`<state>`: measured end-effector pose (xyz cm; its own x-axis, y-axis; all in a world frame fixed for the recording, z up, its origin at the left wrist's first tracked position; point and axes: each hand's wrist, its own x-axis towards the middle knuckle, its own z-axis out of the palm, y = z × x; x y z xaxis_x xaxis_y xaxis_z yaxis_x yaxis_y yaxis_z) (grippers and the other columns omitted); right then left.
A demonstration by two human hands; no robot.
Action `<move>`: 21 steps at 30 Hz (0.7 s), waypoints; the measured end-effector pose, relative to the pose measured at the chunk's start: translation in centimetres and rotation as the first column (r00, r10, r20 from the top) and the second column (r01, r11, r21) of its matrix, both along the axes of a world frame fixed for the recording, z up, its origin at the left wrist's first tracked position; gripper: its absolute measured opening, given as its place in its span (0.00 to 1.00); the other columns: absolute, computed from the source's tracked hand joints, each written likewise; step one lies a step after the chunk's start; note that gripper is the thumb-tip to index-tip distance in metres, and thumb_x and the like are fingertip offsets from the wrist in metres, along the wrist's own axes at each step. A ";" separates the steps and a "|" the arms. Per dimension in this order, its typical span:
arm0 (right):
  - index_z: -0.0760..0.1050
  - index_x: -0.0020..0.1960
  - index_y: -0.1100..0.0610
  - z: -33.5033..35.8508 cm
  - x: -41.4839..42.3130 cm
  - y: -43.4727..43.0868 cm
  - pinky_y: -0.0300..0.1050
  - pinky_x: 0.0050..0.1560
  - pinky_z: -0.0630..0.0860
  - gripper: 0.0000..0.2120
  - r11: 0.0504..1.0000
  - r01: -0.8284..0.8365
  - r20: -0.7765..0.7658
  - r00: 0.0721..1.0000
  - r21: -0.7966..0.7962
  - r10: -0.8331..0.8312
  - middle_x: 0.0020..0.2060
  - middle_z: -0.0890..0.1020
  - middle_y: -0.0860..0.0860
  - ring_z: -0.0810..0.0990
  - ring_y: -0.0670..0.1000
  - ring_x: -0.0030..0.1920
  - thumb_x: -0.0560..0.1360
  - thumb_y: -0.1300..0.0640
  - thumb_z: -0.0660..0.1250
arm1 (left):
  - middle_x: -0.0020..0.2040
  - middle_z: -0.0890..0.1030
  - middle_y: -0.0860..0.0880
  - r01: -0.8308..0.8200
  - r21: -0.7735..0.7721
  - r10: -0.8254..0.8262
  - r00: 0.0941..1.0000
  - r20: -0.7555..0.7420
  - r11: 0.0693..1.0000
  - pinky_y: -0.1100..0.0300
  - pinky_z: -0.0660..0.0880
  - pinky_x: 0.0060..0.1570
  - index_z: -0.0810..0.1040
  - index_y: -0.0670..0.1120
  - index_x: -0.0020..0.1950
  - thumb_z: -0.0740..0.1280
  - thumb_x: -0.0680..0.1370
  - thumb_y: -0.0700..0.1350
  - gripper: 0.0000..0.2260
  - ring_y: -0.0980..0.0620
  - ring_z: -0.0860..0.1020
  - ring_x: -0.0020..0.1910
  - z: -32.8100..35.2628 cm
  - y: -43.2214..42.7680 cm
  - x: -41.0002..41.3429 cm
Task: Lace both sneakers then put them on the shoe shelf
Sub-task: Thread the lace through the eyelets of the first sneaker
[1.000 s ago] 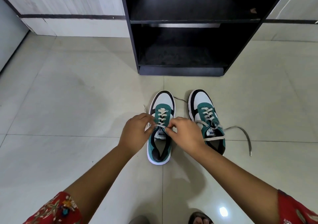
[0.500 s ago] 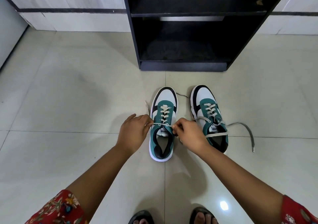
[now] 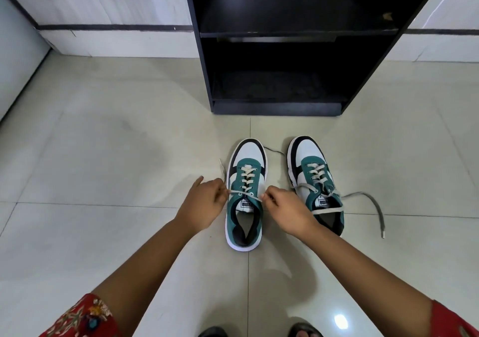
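Observation:
Two teal, white and black sneakers stand side by side on the tiled floor, toes toward the shelf. The left sneaker has its white lace crossed up to the top eyelets. My left hand pinches one lace end at the shoe's left side. My right hand pinches the other end at its right side, and the lace runs taut between them. The right sneaker is partly laced, and its loose lace end trails over the floor to the right.
A black open shoe shelf stands on the floor just beyond the shoes, against a white wall with a dark stripe. My feet in sandals show at the bottom edge. Pale floor tiles spread to both sides.
My hands have drawn apart sideways from over the left sneaker's tongue, pulling the lace ends taut. The view has tilted slightly, so the shelf looks lower.

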<state>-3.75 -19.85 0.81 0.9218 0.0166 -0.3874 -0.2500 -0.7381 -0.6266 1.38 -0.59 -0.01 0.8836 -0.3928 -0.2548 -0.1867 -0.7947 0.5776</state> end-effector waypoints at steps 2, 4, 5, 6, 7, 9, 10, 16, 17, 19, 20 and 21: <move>0.69 0.37 0.57 0.6 -0.3 0.1 0.44 0.38 0.65 0.15 0.962 0.140 -0.013 0.990 0.233 -0.141 0.31 0.71 0.49 0.70 0.49 0.35 0.80 0.51 0.55 | 0.37 0.74 0.45 -0.244 -0.199 0.180 0.939 -0.294 0.949 0.55 0.67 0.44 0.73 0.40 0.41 0.54 0.80 0.43 0.12 0.50 0.75 0.35 0.8 -0.2 0.2; 0.74 0.40 0.58 0.7 -0.4 0.5 0.34 0.43 0.71 0.15 0.769 0.356 -0.139 0.932 0.531 -0.336 0.36 0.76 0.49 0.74 0.46 0.40 0.80 0.53 0.55 | 0.39 0.76 0.44 -0.461 -0.345 0.249 0.824 -0.509 0.818 0.57 0.69 0.41 0.75 0.40 0.43 0.53 0.80 0.43 0.14 0.55 0.76 0.30 1.3 -0.3 0.4; 0.75 0.41 0.56 0.7 -0.2 0.7 0.31 0.48 0.71 0.14 0.663 0.412 -0.195 0.905 0.625 -0.379 0.40 0.78 0.49 0.76 0.46 0.44 0.80 0.54 0.55 | 0.40 0.80 0.46 -0.525 -0.399 0.239 0.780 -0.578 0.752 0.58 0.71 0.42 0.75 0.39 0.43 0.52 0.80 0.43 0.15 0.56 0.75 0.27 1.6 -0.5 0.5; 0.75 0.40 0.55 0.6 0.0 0.8 0.34 0.54 0.71 0.15 0.584 0.431 -0.226 0.892 0.688 -0.392 0.44 0.81 0.50 0.78 0.46 0.48 0.80 0.54 0.55 | 0.42 0.84 0.49 -0.577 -0.441 0.215 0.741 -0.636 0.687 0.59 0.72 0.41 0.74 0.39 0.41 0.52 0.80 0.44 0.14 0.54 0.74 0.26 1.9 -0.6 0.6; 0.74 0.39 0.55 0.6 0.3 0.9 0.38 0.58 0.70 0.15 0.510 0.430 -0.244 0.887 0.745 -0.392 0.46 0.82 0.51 0.79 0.46 0.51 0.80 0.54 0.54 | 0.44 0.85 0.51 -0.617 -0.468 0.189 0.709 -0.679 0.633 0.60 0.73 0.39 0.71 0.41 0.38 0.53 0.80 0.44 0.14 0.53 0.72 0.26 2.4 -0.8 0.6; 0.70 0.36 0.55 1.1 0.8 1.1 0.41 0.60 0.72 0.16 0.381 0.419 -0.272 0.883 0.824 -0.383 0.45 0.83 0.54 0.81 0.47 0.50 0.81 0.56 0.52 | 0.46 0.85 0.49 -0.655 -0.495 0.170 0.684 -0.709 0.571 0.59 0.71 0.34 0.69 0.44 0.35 0.54 0.80 0.46 0.14 0.50 0.69 0.26 3.1 -1.3 0.6; 0.70 0.37 0.55 1.2 1.1 1.1 0.42 0.60 0.73 0.16 0.344 0.413 -0.276 0.882 0.843 -0.382 0.44 0.83 0.55 0.81 0.48 0.49 0.81 0.56 0.51 | 0.46 0.84 0.48 -0.647 -0.517 0.176 0.703 -0.690 0.561 0.58 0.69 0.33 0.71 0.46 0.37 0.54 0.80 0.46 0.14 0.50 0.68 0.26 3.3 -1.5 0.6; 0.77 0.47 0.53 1.5 1.9 1.4 0.43 0.54 0.73 0.13 0.286 0.424 -0.290 0.865 0.859 -0.410 0.37 0.81 0.49 0.79 0.48 0.43 0.80 0.56 0.54 | 0.46 0.81 0.42 -0.493 -0.603 0.208 0.852 -0.480 0.627 0.61 0.67 0.32 0.77 0.49 0.52 0.53 0.81 0.42 0.13 0.52 0.68 0.29 3.7 -2.3 0.5; 0.78 0.49 0.53 1.4 1.9 1.5 0.42 0.52 0.73 0.13 0.292 0.423 -0.289 0.867 0.858 -0.406 0.36 0.80 0.48 0.78 0.48 0.41 0.80 0.58 0.54 | 0.43 0.80 0.44 -0.459 -0.615 0.193 0.872 -0.450 0.641 0.63 0.67 0.30 0.77 0.49 0.54 0.52 0.81 0.41 0.13 0.53 0.68 0.28 3.9 -2.5 0.4; 0.77 0.55 0.54 1.2 1.9 1.7 0.42 0.49 0.72 0.14 0.309 0.407 -0.277 0.879 0.860 -0.388 0.35 0.78 0.48 0.76 0.47 0.38 0.80 0.62 0.54 | 0.35 0.78 0.50 -0.405 -0.623 0.162 0.898 -0.409 0.669 0.67 0.65 0.27 0.76 0.47 0.56 0.52 0.81 0.38 0.14 0.56 0.67 0.26 4.1 -2.8 0.3; 0.76 0.56 0.55 1.1 2.0 1.8 0.41 0.48 0.73 0.13 0.324 0.395 -0.266 0.887 0.860 -0.376 0.35 0.77 0.49 0.75 0.47 0.37 0.80 0.63 0.55 | 0.31 0.77 0.53 -0.389 -0.624 0.138 0.901 -0.412 0.677 0.69 0.64 0.26 0.76 0.45 0.55 0.52 0.81 0.37 0.14 0.58 0.67 0.25 4.1 -2.9 0.3; 0.75 0.57 0.56 1.0 2.0 1.9 0.40 0.46 0.73 0.13 0.338 0.383 -0.255 0.895 0.860 -0.365 0.35 0.76 0.50 0.75 0.46 0.36 0.79 0.64 0.55 | 0.28 0.75 0.55 -0.379 -0.627 0.107 0.898 -0.427 0.681 0.69 0.63 0.26 0.76 0.44 0.54 0.52 0.80 0.36 0.13 0.59 0.67 0.24 4.0 -3.0 0.3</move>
<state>-1.73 -17.99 1.81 0.9198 0.0050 -0.3923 -0.3638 0.3850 -0.8482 1.68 -3.61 3.99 0.8852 -0.3578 -0.2974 0.2631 -0.1422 0.9542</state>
